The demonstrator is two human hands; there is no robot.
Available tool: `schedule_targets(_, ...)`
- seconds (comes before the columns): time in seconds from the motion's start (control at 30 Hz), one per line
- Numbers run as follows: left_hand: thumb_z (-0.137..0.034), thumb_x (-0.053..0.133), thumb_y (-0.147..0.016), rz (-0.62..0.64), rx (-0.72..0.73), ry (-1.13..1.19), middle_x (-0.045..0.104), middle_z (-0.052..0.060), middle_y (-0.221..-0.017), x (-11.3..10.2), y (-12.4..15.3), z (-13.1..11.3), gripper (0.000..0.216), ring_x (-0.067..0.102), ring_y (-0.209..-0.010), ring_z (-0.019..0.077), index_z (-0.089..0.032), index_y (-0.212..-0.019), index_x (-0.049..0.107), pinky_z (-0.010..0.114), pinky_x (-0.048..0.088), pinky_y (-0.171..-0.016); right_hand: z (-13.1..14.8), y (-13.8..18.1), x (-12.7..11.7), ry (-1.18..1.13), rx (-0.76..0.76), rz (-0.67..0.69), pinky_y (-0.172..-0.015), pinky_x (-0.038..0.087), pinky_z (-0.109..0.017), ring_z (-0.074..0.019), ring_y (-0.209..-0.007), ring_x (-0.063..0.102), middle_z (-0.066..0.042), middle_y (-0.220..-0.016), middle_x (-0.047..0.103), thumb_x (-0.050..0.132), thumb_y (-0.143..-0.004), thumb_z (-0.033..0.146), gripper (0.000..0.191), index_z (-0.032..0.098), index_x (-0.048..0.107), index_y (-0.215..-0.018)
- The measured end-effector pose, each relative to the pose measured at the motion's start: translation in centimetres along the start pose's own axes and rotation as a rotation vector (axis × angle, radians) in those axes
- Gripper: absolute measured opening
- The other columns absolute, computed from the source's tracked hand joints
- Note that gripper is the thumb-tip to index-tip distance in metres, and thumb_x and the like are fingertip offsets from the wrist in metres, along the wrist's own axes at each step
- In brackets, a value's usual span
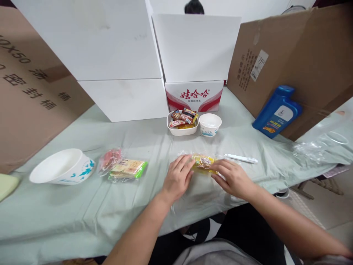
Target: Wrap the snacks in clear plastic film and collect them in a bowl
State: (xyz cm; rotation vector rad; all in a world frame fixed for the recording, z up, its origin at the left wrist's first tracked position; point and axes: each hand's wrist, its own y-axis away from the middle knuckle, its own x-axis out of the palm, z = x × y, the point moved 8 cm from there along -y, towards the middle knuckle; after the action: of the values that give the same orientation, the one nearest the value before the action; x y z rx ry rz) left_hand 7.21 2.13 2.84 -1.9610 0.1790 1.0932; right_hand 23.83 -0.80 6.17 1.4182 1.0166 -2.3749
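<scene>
A yellow packet in clear plastic wrap (203,161) lies on the cloth in front of me. My left hand (178,176) holds its left end, fingers bent over the wrap and thumb beside it. At the other end, my right hand (231,178) pinches the packet, with fingertips and thumb drawn together. Just beyond the right hand rests a white plastic-handled tool (241,158), perhaps a utility knife. To the left lie a green-edged cracker packet (128,168) and a clear-wrapped reddish packet (110,160).
A white tub of wrapped snacks (182,130) and a paper bowl (210,127) stand at the back. On the left is a larger bowl (63,169). White boxes (197,48) and cardboard cartons (292,55) enclose the table; a blue bottle (277,112) leans right. Someone's hair (194,6) shows behind.
</scene>
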Motion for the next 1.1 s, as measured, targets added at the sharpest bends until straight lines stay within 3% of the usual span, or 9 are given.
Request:
schedule_targets(0.13,-0.027,0.044,-0.097,0.025,-0.118,-0.072,0.066,0.014,-0.115,0.9,0.4,1.7,0.038,0.060,-0.100,0.0268,-0.015,-0.133,0.052,0.043,0.050,-0.084,-4.1,-1.2,1.9,0.278,0.211,0.105,-0.093,0.047,-0.053,-0.0351,-0.116,0.056,-0.020,-0.125,0.062,0.057,-0.091,0.042,0.042,0.014,0.059,-0.121)
schedule_targets(0.23,-0.020,0.050,-0.093,0.002,-0.125,-0.083,0.067,0.007,-0.085,0.5,0.4,1.6,0.021,0.059,-0.082,0.0227,-0.018,-0.106,0.067,0.038,0.051,-0.075,-5.0,-1.4,2.4,0.321,0.169,0.152,-0.096,0.044,-0.054,-0.0349,-0.118,0.056,-0.018,-0.124,0.063,0.061,-0.089,0.042,0.034,0.016,0.063,-0.110)
schedule_targets(0.4,-0.007,0.053,-0.083,-0.107,0.000,-0.022,0.068,0.006,-0.100,-2.4,-0.3,-0.9,0.017,0.057,-0.110,0.0278,-0.020,-0.084,0.064,0.046,0.047,-0.093,-2.4,-1.2,0.3,0.256,0.015,0.027,-0.105,0.036,-0.052,-0.0277,-0.119,0.058,-0.011,-0.116,0.069,0.054,-0.094,0.028,0.014,0.020,0.063,-0.102)
schedule_targets(0.53,-0.001,0.049,-0.078,0.055,0.193,0.116,0.066,0.008,-0.119,-3.1,-0.2,-3.9,0.021,0.051,-0.125,0.0281,-0.018,-0.083,0.060,0.045,0.043,-0.101,-0.5,-0.7,-0.7,0.215,-0.065,0.048,-0.099,0.042,-0.047,-0.0267,-0.112,0.061,-0.010,-0.109,0.070,0.055,-0.094,0.029,0.013,0.020,0.063,-0.100)
schedule_targets(0.63,-0.010,0.058,-0.076,0.282,0.250,0.281,0.070,0.005,-0.098,-2.5,0.4,-5.4,0.009,0.059,-0.110,0.0259,-0.018,-0.080,0.059,0.041,0.047,-0.093,0.1,-0.2,-0.7,0.149,-0.075,0.133,-0.094,0.044,-0.046,-0.0274,-0.107,0.061,-0.011,-0.104,0.070,0.058,-0.092,0.040,0.022,0.019,0.062,-0.096)
schedule_targets(0.73,-0.026,0.060,-0.083,0.456,0.171,0.376,0.066,0.002,-0.076,-1.0,1.2,-5.4,0.008,0.063,-0.079,0.0197,-0.019,-0.080,0.058,0.035,0.050,-0.077,0.0,-0.4,-0.2,0.109,0.001,0.203,-0.084,0.045,-0.040,-0.0234,-0.091,0.064,-0.009,-0.090,0.070,0.046,-0.098,0.039,0.027,0.018,0.062,-0.092)
schedule_targets(0.87,-0.017,0.042,-0.094,0.430,0.028,0.326,0.064,0.002,-0.075,0.1,1.3,-3.7,0.016,0.061,-0.068,0.0157,-0.019,-0.094,0.058,0.029,0.049,-0.063,-0.5,-1.6,0.9,0.172,0.177,0.241,-0.076,0.042,-0.035,-0.0206,-0.079,0.064,-0.007,-0.083,0.069,0.041,-0.100,0.038,0.030,0.018,0.062,-0.092)
schedule_targets(1.0,-0.015,0.056,-0.087,0.387,-0.001,0.244,0.064,0.003,-0.085,0.7,1.3,-2.9,0.007,0.064,-0.080,0.0184,-0.020,-0.091,0.057,0.031,0.053,-0.070,-0.4,-2.6,3.3,0.335,0.250,0.396,-0.079,0.040,-0.039,-0.0290,-0.091,0.063,-0.011,-0.091,0.070,0.065,-0.083,0.051,0.040,0.016,0.062,-0.102)
schedule_targets(1.1,-0.026,0.076,-0.072,0.363,-0.057,0.148,0.059,0.010,-0.118,1.1,1.4,-1.9,0.043,0.058,-0.115,0.0303,-0.021,-0.108,0.054,0.045,0.051,-0.094,-0.7,-2.9,4.4,0.379,0.253,0.478,-0.082,0.039,-0.040,-0.0310,-0.095,0.061,-0.013,-0.094,0.070,0.071,-0.076,0.047,0.044,0.014,0.062,-0.104)
